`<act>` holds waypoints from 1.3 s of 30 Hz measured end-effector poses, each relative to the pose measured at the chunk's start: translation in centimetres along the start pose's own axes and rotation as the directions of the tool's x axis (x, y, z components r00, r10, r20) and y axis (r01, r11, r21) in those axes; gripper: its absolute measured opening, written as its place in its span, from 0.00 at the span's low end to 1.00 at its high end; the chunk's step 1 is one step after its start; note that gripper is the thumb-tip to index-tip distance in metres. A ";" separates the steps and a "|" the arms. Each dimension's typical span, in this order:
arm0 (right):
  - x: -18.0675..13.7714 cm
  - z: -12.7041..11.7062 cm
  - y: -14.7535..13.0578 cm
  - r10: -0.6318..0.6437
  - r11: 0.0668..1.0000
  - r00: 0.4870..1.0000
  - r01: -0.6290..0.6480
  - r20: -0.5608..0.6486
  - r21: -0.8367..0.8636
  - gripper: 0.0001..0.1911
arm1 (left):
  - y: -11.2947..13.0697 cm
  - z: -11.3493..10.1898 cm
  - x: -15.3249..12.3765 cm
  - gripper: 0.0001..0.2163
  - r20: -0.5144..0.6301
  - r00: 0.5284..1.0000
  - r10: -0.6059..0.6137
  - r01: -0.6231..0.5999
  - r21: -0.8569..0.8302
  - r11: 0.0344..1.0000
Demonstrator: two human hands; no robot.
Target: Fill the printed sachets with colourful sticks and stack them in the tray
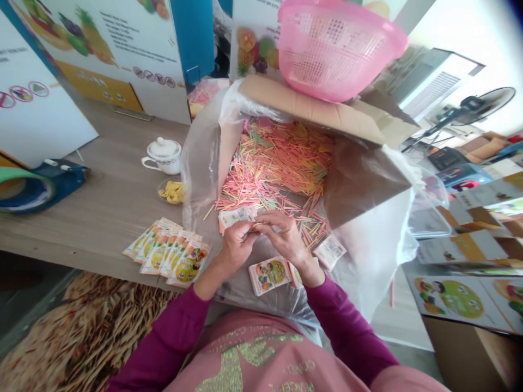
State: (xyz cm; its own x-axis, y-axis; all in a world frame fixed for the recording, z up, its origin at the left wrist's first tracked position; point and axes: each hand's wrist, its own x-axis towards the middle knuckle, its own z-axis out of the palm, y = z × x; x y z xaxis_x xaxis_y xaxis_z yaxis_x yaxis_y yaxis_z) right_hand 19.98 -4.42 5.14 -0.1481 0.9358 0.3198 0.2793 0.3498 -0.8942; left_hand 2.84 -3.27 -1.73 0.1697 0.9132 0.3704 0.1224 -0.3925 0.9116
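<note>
by one open box [362, 174] of coloured sticks [281, 158], two hands [239, 239] [288, 237] meet.

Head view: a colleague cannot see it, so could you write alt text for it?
A person's left hand and right hand are together at an open carton of thin coloured sticks; anything they pinch is unclear. Printed packets lie fanned on the table at left, near a lidded cup; a pink basket sits beyond.

Both hands [238, 239] [287, 235] close together, fingers [273, 218] curled, forearms [343, 324] angled inward.
</note>
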 end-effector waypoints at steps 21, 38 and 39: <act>-1.9 -1.1 -0.9 -0.109 0.977 0.981 0.135 0.160 -0.164 0.06 | 0.6 -1.9 -2.5 0.06 -0.021 0.988 0.155 -0.152 0.078 0.985; -0.9 -1.6 2.4 0.302 0.535 0.929 0.018 0.211 -0.845 0.15 | -0.3 -12.9 -9.0 0.12 -0.054 0.995 0.078 0.030 0.959 0.281; 0.0 -2.7 2.7 0.362 0.427 0.916 0.002 0.173 -0.904 0.18 | -0.4 -13.2 -9.0 0.13 -0.043 0.995 0.086 0.018 0.963 0.269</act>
State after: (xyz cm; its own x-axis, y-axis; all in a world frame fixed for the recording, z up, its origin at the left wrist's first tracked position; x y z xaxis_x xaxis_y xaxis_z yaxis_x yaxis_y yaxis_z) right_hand 23.26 -3.42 3.57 -0.1985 0.9764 -0.0848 0.9769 0.1900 -0.0979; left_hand -11.65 -9.89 -3.08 0.1379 0.8798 0.4548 0.9776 -0.1946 0.0802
